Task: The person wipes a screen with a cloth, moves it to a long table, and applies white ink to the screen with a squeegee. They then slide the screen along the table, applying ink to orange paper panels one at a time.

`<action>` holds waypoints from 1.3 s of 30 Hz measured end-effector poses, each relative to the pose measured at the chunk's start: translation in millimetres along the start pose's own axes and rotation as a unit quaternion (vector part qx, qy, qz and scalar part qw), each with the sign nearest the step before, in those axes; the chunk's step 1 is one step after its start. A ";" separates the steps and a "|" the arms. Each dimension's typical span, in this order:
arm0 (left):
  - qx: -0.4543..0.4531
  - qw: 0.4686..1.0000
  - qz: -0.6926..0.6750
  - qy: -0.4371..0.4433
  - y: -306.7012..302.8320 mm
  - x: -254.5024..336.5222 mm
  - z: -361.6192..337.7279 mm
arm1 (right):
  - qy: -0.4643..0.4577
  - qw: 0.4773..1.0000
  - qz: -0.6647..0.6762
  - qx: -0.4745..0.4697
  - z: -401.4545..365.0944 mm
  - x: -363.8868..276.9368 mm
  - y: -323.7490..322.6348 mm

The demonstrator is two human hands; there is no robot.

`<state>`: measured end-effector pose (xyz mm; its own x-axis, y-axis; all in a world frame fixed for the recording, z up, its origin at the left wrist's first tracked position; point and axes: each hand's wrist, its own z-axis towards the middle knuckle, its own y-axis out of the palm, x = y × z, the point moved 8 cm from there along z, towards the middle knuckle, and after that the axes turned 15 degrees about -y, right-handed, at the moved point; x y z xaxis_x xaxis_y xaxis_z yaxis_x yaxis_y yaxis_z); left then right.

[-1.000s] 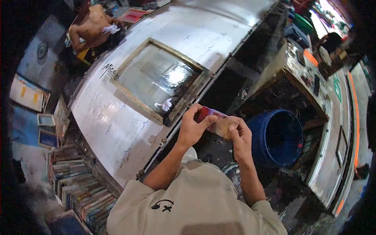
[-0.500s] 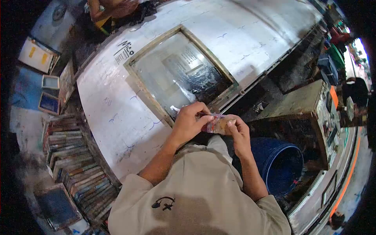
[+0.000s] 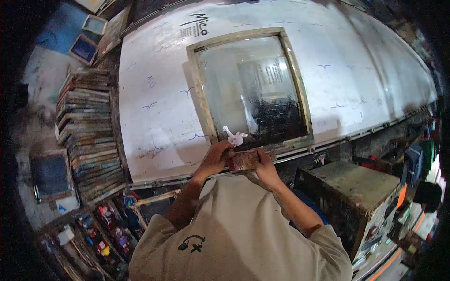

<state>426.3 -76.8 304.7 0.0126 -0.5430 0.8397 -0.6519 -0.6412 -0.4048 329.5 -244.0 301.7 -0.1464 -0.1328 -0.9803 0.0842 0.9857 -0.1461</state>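
Observation:
My left hand (image 3: 215, 158) is closed, with a crumpled white rag (image 3: 238, 139) sticking up from its fingers. A small, flat, rectangular piece (image 3: 243, 161) with reddish-brown stains spans the gap between my hands. My right hand (image 3: 266, 167) pinches its right end. The left end lies against my left fingers, partly hidden. Just beyond my hands, a wooden-framed screen (image 3: 224, 84) lies on the white table (image 3: 154, 126). Dark wet ink (image 3: 276, 117) covers the lower right of its mesh, and faint printed text shows through.
Stacked frames (image 3: 91, 136) stand on the left, near a dark-meshed frame (image 3: 51, 175). A shelf of bottles and small items (image 3: 110, 229) is at lower left. A worn wooden cabinet (image 3: 356, 185) stands close on my right. Blue marks and black lettering (image 3: 194, 23) show on the table.
My view has turned, so the screen now appears more upright and further right. More of the white rag shows above my left hand. The stained piece stays between both hands.

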 end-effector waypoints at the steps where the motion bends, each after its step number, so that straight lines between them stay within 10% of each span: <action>1: 0.027 1.000 0.013 -0.008 0.4 -2.0 0.5 | 0.016 1.000 0.010 -0.024 5.9 10.0 4.4; 11: 0.276 0.896 -0.307 -0.163 -14.4 -82.7 -15.5 | -0.057 0.992 -0.051 -0.101 71.8 4.3 7.9; 15: 0.382 0.894 -0.203 -0.120 -36.8 -142.5 -17.5 | -0.086 0.978 -0.173 -0.083 94.1 -31.2 -8.6; 17: 0.357 0.902 -0.199 -0.142 -40.2 -157.2 -12.2 | -0.239 0.936 -0.257 -0.039 96.5 -60.4 -11.6; 22: 0.247 0.949 -0.133 -0.145 -28.5 -162.8 20.2 | -0.190 0.952 -0.226 -0.081 97.4 -45.6 16.1; 25: 0.167 0.963 -0.134 -0.165 -23.9 -144.9 20.3 | -0.368 0.844 -0.354 -0.163 82.2 -49.3 61.2; 28: 0.114 0.960 -0.191 -0.170 -16.1 -150.0 29.6 | -0.160 0.890 -0.397 -0.155 109.7 5.3 48.8; 39: 0.030 0.907 -0.362 -0.212 3.2 -187.4 36.0 | -0.281 0.881 -0.357 -0.132 76.5 -24.8 61.2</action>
<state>449.2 3.3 133.1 0.7205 -0.1198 0.6830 -0.3144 -0.9343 0.1678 413.6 -188.3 306.9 0.4487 -0.6861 -0.5727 -0.0748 0.6097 -0.7891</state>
